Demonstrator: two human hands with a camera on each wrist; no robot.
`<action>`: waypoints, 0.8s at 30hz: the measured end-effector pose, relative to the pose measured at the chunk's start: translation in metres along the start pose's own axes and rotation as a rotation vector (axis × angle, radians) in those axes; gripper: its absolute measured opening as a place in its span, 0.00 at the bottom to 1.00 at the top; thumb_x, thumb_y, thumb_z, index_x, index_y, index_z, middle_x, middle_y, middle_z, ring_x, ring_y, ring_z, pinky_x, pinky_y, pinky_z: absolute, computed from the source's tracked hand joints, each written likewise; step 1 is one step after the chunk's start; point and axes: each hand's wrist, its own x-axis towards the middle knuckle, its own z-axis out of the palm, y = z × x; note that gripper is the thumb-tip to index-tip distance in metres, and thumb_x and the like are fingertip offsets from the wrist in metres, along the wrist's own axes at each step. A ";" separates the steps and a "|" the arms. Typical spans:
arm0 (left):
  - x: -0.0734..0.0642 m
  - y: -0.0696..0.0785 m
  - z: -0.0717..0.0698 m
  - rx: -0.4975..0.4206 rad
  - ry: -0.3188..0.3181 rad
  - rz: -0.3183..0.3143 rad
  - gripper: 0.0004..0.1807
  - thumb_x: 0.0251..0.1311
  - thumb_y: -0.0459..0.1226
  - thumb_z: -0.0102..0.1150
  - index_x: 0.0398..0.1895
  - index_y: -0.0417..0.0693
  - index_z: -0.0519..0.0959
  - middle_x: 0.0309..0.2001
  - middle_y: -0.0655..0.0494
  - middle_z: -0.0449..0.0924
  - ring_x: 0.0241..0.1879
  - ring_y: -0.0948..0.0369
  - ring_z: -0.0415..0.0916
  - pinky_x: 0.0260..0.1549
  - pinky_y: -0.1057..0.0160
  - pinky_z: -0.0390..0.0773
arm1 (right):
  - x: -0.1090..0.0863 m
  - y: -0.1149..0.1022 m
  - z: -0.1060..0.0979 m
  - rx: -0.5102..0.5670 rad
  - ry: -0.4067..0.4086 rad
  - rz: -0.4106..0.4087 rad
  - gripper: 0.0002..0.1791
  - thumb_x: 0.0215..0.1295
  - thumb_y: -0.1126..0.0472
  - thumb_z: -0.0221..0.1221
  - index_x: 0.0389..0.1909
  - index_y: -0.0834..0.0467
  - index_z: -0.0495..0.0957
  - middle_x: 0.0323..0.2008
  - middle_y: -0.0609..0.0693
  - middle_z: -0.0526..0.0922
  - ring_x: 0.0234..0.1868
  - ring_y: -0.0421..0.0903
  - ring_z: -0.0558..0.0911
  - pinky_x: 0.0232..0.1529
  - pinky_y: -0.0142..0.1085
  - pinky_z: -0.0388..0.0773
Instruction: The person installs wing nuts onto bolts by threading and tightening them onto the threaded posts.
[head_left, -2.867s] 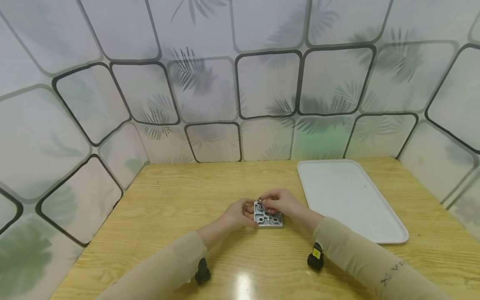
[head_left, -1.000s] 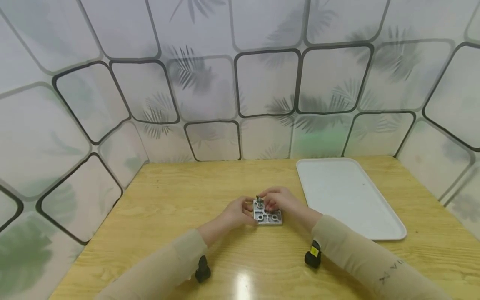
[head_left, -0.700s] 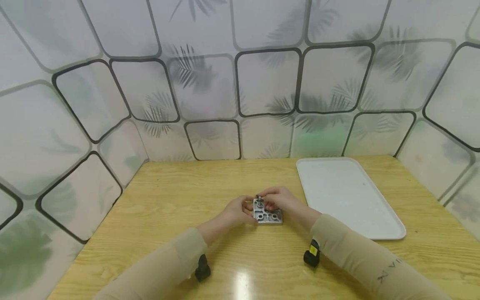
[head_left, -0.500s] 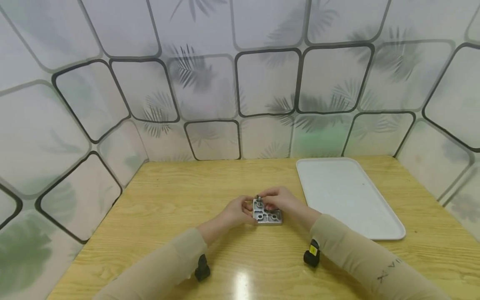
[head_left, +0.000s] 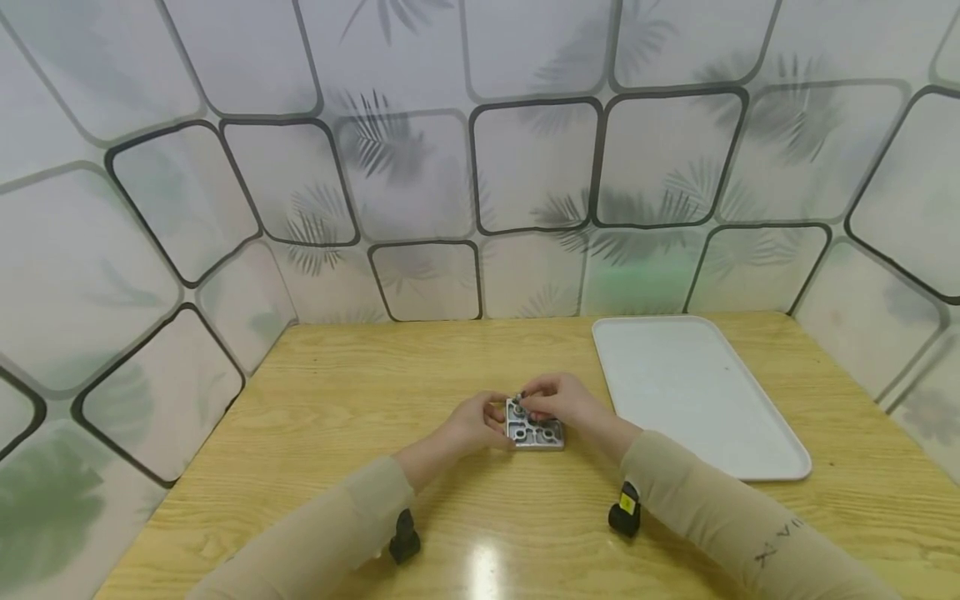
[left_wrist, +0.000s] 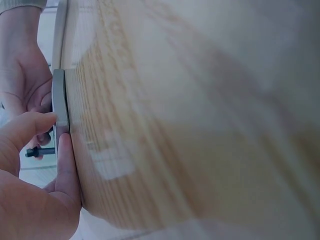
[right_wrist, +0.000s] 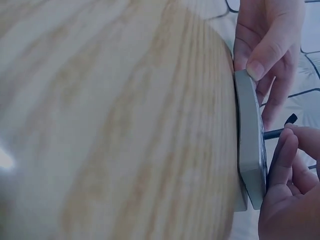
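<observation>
A silver metal plate [head_left: 536, 444] with recesses and ringed holes lies on the wooden table. A dark bolt [right_wrist: 272, 134] stands up from its far left corner. My left hand [head_left: 472, 425] grips the plate along its left side, thumb at the near corner. From the right, my right hand [head_left: 566, 402] reaches over the plate and pinches the bolt near its top between thumb and index finger. In the left wrist view the bolt [left_wrist: 40, 152] sticks out past the left fingers. The right hand hides part of the plate's far right area.
A white tray [head_left: 697, 400] lies to the right, just beyond the right forearm. Wooden tabletop [head_left: 375, 375] surrounds the plate. A patterned wall [head_left: 536, 167] encloses the table at the back and sides. Small black devices [head_left: 624, 510] hang under both cuffs.
The right fingers have shifted at the bolt; the index finger and thumb now cover more of its top than half a second ago. The left hand and plate stay in place.
</observation>
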 end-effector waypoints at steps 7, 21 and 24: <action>-0.001 0.001 0.000 0.001 -0.004 -0.004 0.44 0.50 0.24 0.77 0.74 0.37 0.70 0.50 0.45 0.80 0.44 0.58 0.82 0.41 0.67 0.81 | 0.000 0.002 0.005 -0.103 0.078 -0.041 0.09 0.67 0.64 0.71 0.42 0.64 0.85 0.33 0.52 0.88 0.32 0.39 0.84 0.36 0.30 0.83; 0.000 0.000 0.001 -0.010 -0.007 0.002 0.45 0.49 0.23 0.76 0.75 0.36 0.69 0.52 0.44 0.80 0.44 0.57 0.82 0.44 0.66 0.82 | -0.002 0.004 0.001 -0.109 -0.008 -0.128 0.17 0.65 0.66 0.67 0.53 0.68 0.80 0.33 0.53 0.86 0.30 0.39 0.82 0.35 0.30 0.82; 0.000 0.001 0.001 -0.026 -0.006 0.008 0.46 0.49 0.22 0.76 0.74 0.34 0.69 0.51 0.43 0.80 0.44 0.57 0.83 0.43 0.66 0.82 | -0.002 0.004 -0.005 0.020 -0.072 -0.133 0.19 0.66 0.70 0.58 0.56 0.74 0.77 0.31 0.51 0.84 0.29 0.37 0.82 0.35 0.29 0.83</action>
